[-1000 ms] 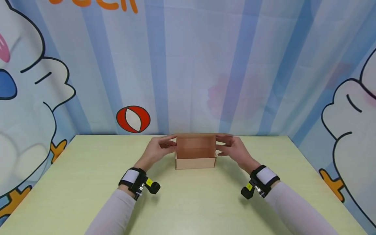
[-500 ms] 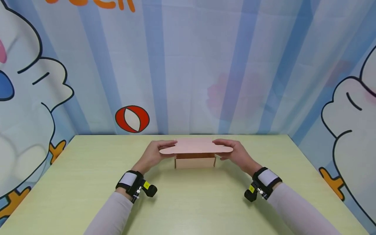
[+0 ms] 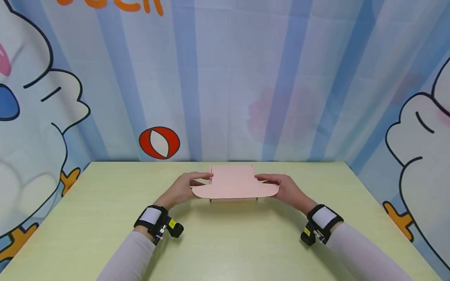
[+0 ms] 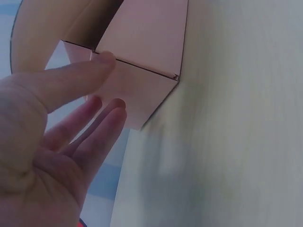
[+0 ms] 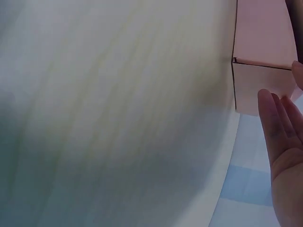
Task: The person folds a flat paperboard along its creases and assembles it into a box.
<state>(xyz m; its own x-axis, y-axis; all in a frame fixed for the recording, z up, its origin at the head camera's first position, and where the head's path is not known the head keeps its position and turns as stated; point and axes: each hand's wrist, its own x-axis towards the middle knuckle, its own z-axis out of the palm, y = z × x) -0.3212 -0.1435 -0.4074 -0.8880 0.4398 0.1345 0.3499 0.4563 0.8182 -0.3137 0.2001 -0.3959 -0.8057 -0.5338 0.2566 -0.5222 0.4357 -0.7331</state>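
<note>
A small pink cardboard box [image 3: 234, 200] stands near the far edge of the table. Its hinged lid [image 3: 233, 176] leans forward over the box, and the wide flap with rounded ends hangs over most of the front. My left hand [image 3: 181, 189] is at the box's left side; in the left wrist view its thumb and fairly straight fingers [image 4: 106, 130] touch the end wall [image 4: 137, 90]. On the opposite side is my right hand [image 3: 286, 189], its extended fingers [image 5: 270, 113] against or close to the other end wall [image 5: 248, 90]. The box's inside is hidden in the head view.
The pale yellow table [image 3: 228, 242] stretches around the box. Behind it hangs a blue-striped curtain [image 3: 228, 78] with cartoon figures and a printed red ball [image 3: 172, 142]. Each wrist wears a strapped camera [image 3: 175, 229].
A second ago the box's open front showed its inside. The lid has swung forward and down over it. Both hands have come slightly nearer to me, beside the lid.
</note>
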